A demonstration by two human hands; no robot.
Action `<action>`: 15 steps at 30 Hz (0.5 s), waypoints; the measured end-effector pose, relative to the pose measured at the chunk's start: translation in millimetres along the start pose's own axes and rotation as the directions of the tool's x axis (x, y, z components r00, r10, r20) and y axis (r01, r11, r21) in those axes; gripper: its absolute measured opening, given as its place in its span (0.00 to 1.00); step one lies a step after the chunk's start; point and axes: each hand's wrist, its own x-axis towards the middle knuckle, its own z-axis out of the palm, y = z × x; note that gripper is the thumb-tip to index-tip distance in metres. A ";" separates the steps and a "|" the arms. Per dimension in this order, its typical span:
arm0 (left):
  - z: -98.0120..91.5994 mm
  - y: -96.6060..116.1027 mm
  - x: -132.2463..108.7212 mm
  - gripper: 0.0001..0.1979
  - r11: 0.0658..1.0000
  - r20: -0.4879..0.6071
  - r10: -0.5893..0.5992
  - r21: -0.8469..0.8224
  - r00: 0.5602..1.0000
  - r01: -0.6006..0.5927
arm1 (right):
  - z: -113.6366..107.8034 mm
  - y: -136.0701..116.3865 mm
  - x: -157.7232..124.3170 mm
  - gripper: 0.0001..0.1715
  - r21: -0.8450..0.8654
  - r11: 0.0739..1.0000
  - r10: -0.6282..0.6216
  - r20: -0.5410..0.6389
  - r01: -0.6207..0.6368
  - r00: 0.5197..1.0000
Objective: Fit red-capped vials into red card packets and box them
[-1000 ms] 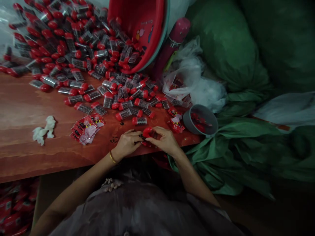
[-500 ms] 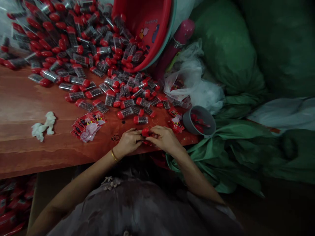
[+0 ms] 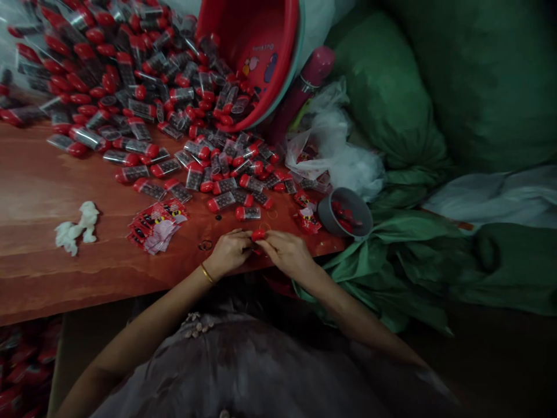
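Observation:
My left hand (image 3: 232, 251) is closed around a small tube with a red cap (image 3: 258, 234), close to the table's front edge. The fingers of my right hand (image 3: 287, 251) pinch the same piece from the other side, at the cap. Most of the tube is hidden by my fingers, and a bit of red shows beneath. Just beyond my hands lies a clear tube with a red cap (image 3: 248, 213). Left of my left hand are small dark rings (image 3: 205, 245) and a fanned stack of red printed cards (image 3: 157, 225).
A large heap of red-capped tubes (image 3: 143, 110) spills from a tipped red basin (image 3: 278, 69). To the right stand a grey cup (image 3: 346, 213) with red pieces, a plastic bag (image 3: 348, 157), a maroon flask (image 3: 304, 84) and green sacks (image 3: 391, 87). Crumpled white tissue (image 3: 78, 227) lies left.
My right hand has shifted slightly, its fingers now closer over the red cap. Both hands still hold the piece in the same place. The whole view has tilted a little.

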 end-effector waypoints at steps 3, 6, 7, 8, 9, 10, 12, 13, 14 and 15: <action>0.4 0.3 0.6 0.09 0.999 -0.012 -0.023 -0.022 1.000 0.023 | -1.0 4.5 5.5 0.19 0.074 0.997 0.010 -0.017 -0.009 1.000; 0.8 0.6 0.9 0.09 0.998 0.014 -0.049 -0.029 0.999 0.050 | 5.1 6.4 4.1 0.18 0.023 0.999 -0.037 -0.081 0.039 0.996; 1.0 0.6 0.9 0.09 0.998 0.027 -0.059 -0.030 0.998 0.060 | 7.9 6.2 2.5 0.18 -0.001 0.999 -0.052 -0.112 0.052 0.992; 1.1 0.6 0.9 0.09 0.997 0.037 -0.069 -0.031 0.997 0.071 | 10.5 5.8 0.7 0.18 -0.020 0.998 -0.061 -0.145 0.059 0.988; 1.2 0.4 0.8 0.09 0.996 0.045 -0.078 -0.032 0.996 0.080 | 12.8 5.4 -1.1 0.18 -0.032 0.998 -0.063 -0.172 0.059 0.983; 1.3 0.2 0.8 0.09 0.996 0.050 -0.086 -0.036 0.995 0.088 | 14.3 4.8 -2.8 0.18 -0.035 0.998 -0.058 -0.187 0.053 0.981; 1.4 -0.3 0.7 0.09 0.994 0.056 -0.095 -0.039 0.994 0.098 | 14.4 3.4 -5.0 0.17 -0.018 1.000 -0.028 -0.189 0.026 0.982; 1.4 -0.6 0.7 0.08 0.994 0.057 -0.099 -0.034 0.993 0.101 | 12.8 2.3 -5.0 0.16 -0.014 1.000 -0.006 -0.195 0.004 0.981; 1.4 -0.8 0.7 0.08 0.994 0.059 -0.102 -0.027 0.993 0.104 | 10.2 0.7 -4.1 0.17 -0.024 0.999 0.015 -0.215 -0.021 0.977; 1.5 -1.0 0.8 0.08 0.994 0.064 -0.103 -0.018 0.993 0.104 | 6.7 -1.4 -2.2 0.20 -0.052 0.998 0.028 -0.243 -0.042 0.970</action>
